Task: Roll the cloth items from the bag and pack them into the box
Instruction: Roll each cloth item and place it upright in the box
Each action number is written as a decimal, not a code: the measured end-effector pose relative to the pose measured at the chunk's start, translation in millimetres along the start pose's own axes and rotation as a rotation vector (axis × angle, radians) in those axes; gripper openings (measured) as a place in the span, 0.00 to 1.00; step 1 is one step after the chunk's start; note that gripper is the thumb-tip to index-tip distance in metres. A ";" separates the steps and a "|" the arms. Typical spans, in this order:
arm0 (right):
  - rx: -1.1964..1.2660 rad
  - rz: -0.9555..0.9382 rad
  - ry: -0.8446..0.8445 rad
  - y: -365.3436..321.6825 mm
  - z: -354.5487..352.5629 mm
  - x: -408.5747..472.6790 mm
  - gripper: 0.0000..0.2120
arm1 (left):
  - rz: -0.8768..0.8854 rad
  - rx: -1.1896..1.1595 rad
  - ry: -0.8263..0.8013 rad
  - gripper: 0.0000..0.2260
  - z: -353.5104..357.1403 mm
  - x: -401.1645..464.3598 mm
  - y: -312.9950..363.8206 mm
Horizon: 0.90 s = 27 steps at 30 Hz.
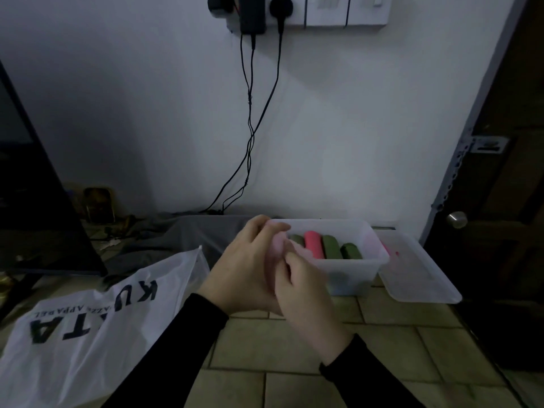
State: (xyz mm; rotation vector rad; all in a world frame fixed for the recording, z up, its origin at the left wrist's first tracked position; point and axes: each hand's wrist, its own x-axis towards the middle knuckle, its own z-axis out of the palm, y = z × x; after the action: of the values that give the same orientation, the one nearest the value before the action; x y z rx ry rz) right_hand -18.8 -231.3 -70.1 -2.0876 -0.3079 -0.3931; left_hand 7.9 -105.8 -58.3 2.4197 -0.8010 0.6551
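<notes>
Both hands are bunched together over the near left corner of the clear plastic box (353, 278), working a pale pink cloth (275, 248) between them. The left hand (247, 266) has its grip curled round the cloth from the left, fingers wrapped over the top of it. The right hand (300, 293) pinches the cloth from below and the right, fingertips tucked in against the pink fabric. Honestly most of the cloth is buried between the palms, and it's a bit blurry, so I can't tell how tightly it's rolled. Both arms wear black sleeves.

Inside the box there's a row of rolls lying side by side: a dark green roll (297, 239) nearest the hands, then a bright pink roll (313, 244), then a second green roll (331, 245) and a third green roll (350, 250) toward the right wall. The box's lid (418, 278) sits upturned just beside it on the right, touching or nearly so.

The white plastic bag (88, 334) with big black lettering lies flat on the tiled counter (294, 363) to the left. A dark screen (35, 201) stands far left, black cables (250, 128) hang down the white wall from sockets up top, and a dark door (506, 201) with a round knob is on the right
</notes>
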 end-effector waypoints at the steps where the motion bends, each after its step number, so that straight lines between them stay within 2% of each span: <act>1: 0.061 0.050 0.007 0.8 -0.9 3.8 0.11 | 0.018 -0.019 -0.016 0.45 -1.4 2.5 0.3; 4: 0.191 0.319 -0.041 5.2 -5.0 18.1 0.19 | 0.042 -0.071 -0.054 0.45 2.0 6.6 -0.6; 7: 0.413 0.553 -0.089 5.2 -10.5 25.5 0.21 | -0.016 -0.227 -0.024 0.43 8.5 8.1 -3.2; 10: 0.946 0.624 -0.194 7.4 -19.6 33.3 0.16 | -0.234 -0.698 0.003 0.42 17.3 4.4 -5.4; 11: 1.062 0.639 -0.246 7.5 -22.3 34.1 0.16 | -0.291 -0.829 0.004 0.43 21.3 2.4 -7.1; 12: 1.087 0.656 -0.287 10.0 -23.3 34.4 0.16 | -0.333 -0.866 -0.007 0.43 23.9 -0.4 -9.7; 14: 1.016 0.677 -0.310 21.2 -20.4 35.8 0.17 | -0.373 -0.798 -0.105 0.46 24.2 -1.9 -12.8; 17: 0.729 0.678 -0.217 36.9 -14.8 38.6 0.21 | -0.385 -0.450 -0.261 0.51 17.2 0.9 -9.1; 19: 0.420 0.593 -0.191 40.1 -16.4 39.0 0.29 | -0.265 -0.233 -0.298 0.54 14.4 5.6 -0.1; 21: 0.284 0.547 -0.194 41.1 -17.3 38.2 0.36 | -0.167 -0.116 -0.287 0.54 14.1 10.9 5.4; 22: 0.344 0.578 -0.202 41.9 -18.0 38.2 0.34 | -0.153 -0.108 -0.269 0.54 13.9 13.0 5.8; 24: 0.690 0.679 -0.268 41.2 -19.5 38.4 0.25 | -0.184 -0.221 -0.212 0.52 16.8 14.7 2.6; 26: 1.022 0.747 -0.330 39.6 -23.0 39.4 0.21 | -0.248 -0.460 -0.116 0.48 29.1 10.0 -4.3; 27: 1.112 0.772 -0.339 38.6 -24.5 39.3 0.21 | -0.289 -0.605 -0.053 0.45 38.1 5.5 -7.2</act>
State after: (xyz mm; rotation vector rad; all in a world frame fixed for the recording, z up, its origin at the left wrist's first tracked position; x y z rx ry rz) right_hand 27.6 -269.6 -72.4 -1.0155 0.1060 0.5158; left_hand 27.0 -125.5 -86.2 1.9426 -0.5496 0.1936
